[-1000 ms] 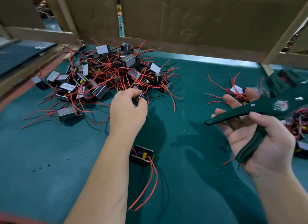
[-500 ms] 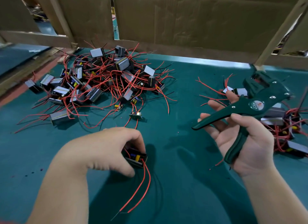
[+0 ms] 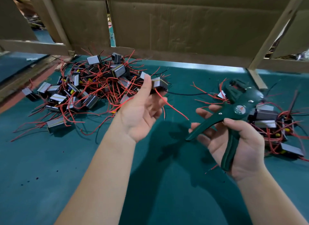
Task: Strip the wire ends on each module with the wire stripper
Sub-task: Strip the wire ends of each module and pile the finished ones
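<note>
Far left on the teal worktop [image 3: 50, 174] lies a tangled pile [image 3: 93, 90] of boxy, red-wired modules; the left hand [image 3: 140, 114] pinches one module [image 3: 159, 85] aloft, thin wires [image 3: 173, 107] dangling; the right hand [image 3: 237, 149] grips the dark-green wire stripper [image 3: 237, 111] before a smaller heap [image 3: 270, 124].

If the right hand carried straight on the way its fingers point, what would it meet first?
Probably the red wire hanging from the module in the left hand; depth is unclear.

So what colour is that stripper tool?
The stripper is dark green, with a round pale label by its pivot; the head view shows it.
</note>
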Demonstrator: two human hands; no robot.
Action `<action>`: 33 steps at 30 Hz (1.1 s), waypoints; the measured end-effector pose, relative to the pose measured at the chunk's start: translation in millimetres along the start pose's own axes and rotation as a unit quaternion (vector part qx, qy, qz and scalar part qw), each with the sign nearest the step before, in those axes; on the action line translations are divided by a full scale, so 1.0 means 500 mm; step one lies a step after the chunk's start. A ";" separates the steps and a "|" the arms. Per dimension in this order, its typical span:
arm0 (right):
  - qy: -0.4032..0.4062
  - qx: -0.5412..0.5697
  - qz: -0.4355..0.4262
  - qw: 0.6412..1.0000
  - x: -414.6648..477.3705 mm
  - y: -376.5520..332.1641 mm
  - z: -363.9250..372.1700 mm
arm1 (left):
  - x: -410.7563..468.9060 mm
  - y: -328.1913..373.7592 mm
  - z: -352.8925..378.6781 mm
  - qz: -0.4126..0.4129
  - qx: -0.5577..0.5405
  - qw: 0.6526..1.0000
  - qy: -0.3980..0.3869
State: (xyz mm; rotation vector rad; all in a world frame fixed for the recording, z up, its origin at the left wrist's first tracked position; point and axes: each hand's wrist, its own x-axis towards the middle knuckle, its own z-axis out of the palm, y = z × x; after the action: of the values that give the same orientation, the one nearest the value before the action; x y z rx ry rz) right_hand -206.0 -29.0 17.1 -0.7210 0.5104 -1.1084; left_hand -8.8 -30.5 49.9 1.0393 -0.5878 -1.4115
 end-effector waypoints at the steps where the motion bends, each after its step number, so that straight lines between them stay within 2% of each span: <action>1: -0.010 0.009 0.018 1.000 -0.002 0.000 0.003 | 0.003 -0.013 0.004 -0.012 -0.031 0.999 0.014; 6: -0.090 0.047 0.098 0.990 -0.014 0.003 0.015 | 0.016 -0.057 -0.001 -0.005 -0.106 0.991 0.076; 10: -0.137 0.043 0.117 0.983 -0.017 0.009 0.022 | 0.019 -0.066 -0.006 0.021 -0.119 0.990 0.070; 15: -0.126 0.056 0.092 0.986 -0.016 0.016 0.020 | 0.021 -0.081 -0.011 0.058 -0.045 0.994 0.085; 19: -0.119 0.071 0.092 0.986 -0.016 0.008 0.017 | 0.026 -0.087 -0.019 0.110 0.054 0.984 0.129; 22: -0.113 0.076 0.082 0.987 -0.017 0.003 0.017 | 0.025 -0.090 -0.021 0.097 0.070 0.988 0.100; 27: -0.089 0.076 0.062 0.991 -0.016 -0.001 0.017 | 0.017 -0.091 -0.012 0.025 0.023 0.999 0.007; 33: -0.072 0.079 0.080 0.991 -0.012 0.001 0.017 | 0.014 -0.093 -0.002 -0.025 -0.147 0.989 0.013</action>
State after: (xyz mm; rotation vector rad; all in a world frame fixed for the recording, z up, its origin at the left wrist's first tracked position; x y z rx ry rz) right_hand -202.1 -20.9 22.3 -0.6057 0.3457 -0.9280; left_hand -30.8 -30.1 8.1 0.8381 -0.3232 -1.4755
